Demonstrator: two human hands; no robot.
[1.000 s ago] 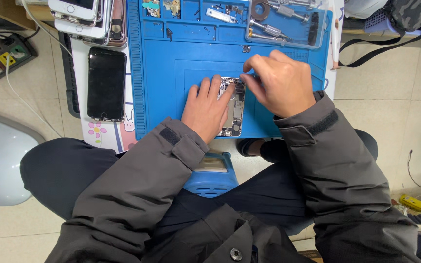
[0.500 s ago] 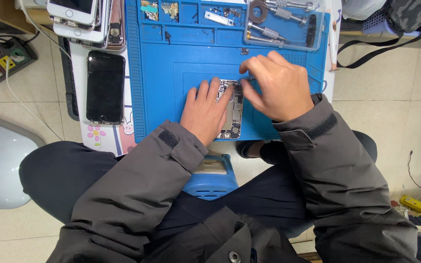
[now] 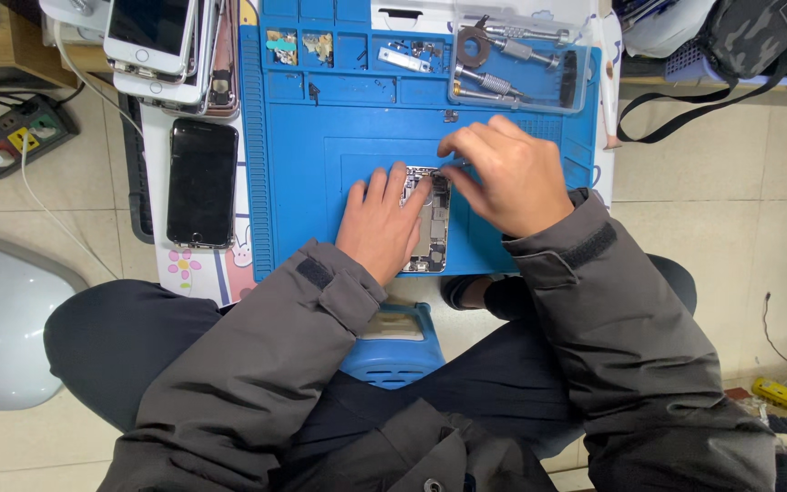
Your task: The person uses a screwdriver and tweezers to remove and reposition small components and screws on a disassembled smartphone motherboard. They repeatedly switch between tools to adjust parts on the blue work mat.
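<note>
**A:** What are my hands doing right now?

**B:** Your left hand [image 3: 383,221] lies flat with its fingers spread on the opened phone with its bare metal insides showing [image 3: 427,223]. I think it presses down so the phone cannot slide.

**A:** And my right hand [image 3: 503,175]?

**B:** It sits just right of the left one, over the top end of the phone. Its fingertips [image 3: 453,173] are bunched close, as if pinching something tiny. I cannot tell what, it is too small to see.

**A:** Where is the phone lying?

**B:** Right under both hands, on the blue rubber work mat [image 3: 321,182]. The soft mat likely keeps it from slipping.

**A:** What is past my fingers?

**B:** The mat has little blue square pockets [image 3: 307,50] with small parts in them, so they do not roll off. Beyond your right hand is a clear plastic box of metal screwdriver tools [image 3: 516,59], near enough to grab.

**A:** And to my left?

**B:** A black phone lying flat with a dark screen [image 3: 201,182], well apart from your left hand. Farther up is a stack of white phones [image 3: 161,41], kept out of the way.
</note>
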